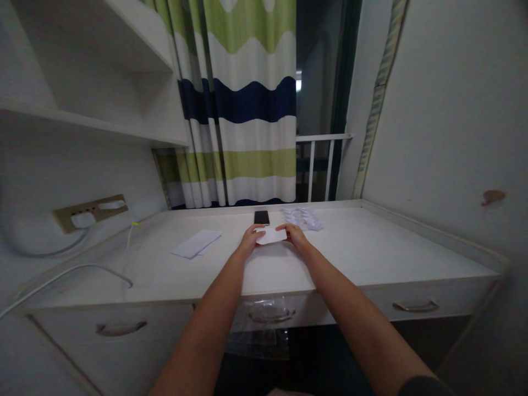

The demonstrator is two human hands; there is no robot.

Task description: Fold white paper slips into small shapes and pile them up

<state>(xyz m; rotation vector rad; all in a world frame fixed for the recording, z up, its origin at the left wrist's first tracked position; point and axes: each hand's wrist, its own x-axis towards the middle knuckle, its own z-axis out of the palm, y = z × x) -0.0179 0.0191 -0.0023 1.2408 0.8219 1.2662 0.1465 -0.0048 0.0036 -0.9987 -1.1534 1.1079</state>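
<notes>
Both hands hold one small white sheet of paper [272,236] just over the desk. At its left edge, my left hand [249,240] pinches the paper between thumb and fingers. The opposite edge is gripped by my right hand [295,236], thumb underneath or at the near side; its exact placement is too small to tell. Right behind the paper lies a black phone-like rectangle [261,218]. A cluster of folded white paper pieces [304,218] rests behind my right hand. To the left, a few flat white sheets [198,243] lie stacked and slightly askew.
The white desk [379,247] has a raised rim at back and right. A white cable [94,267] crosses its left side near a wall socket [91,212]. A shelf [94,124] overhangs at left; a striped curtain [256,104] hangs behind. Clear plastic [264,304] covers the middle drawer handle.
</notes>
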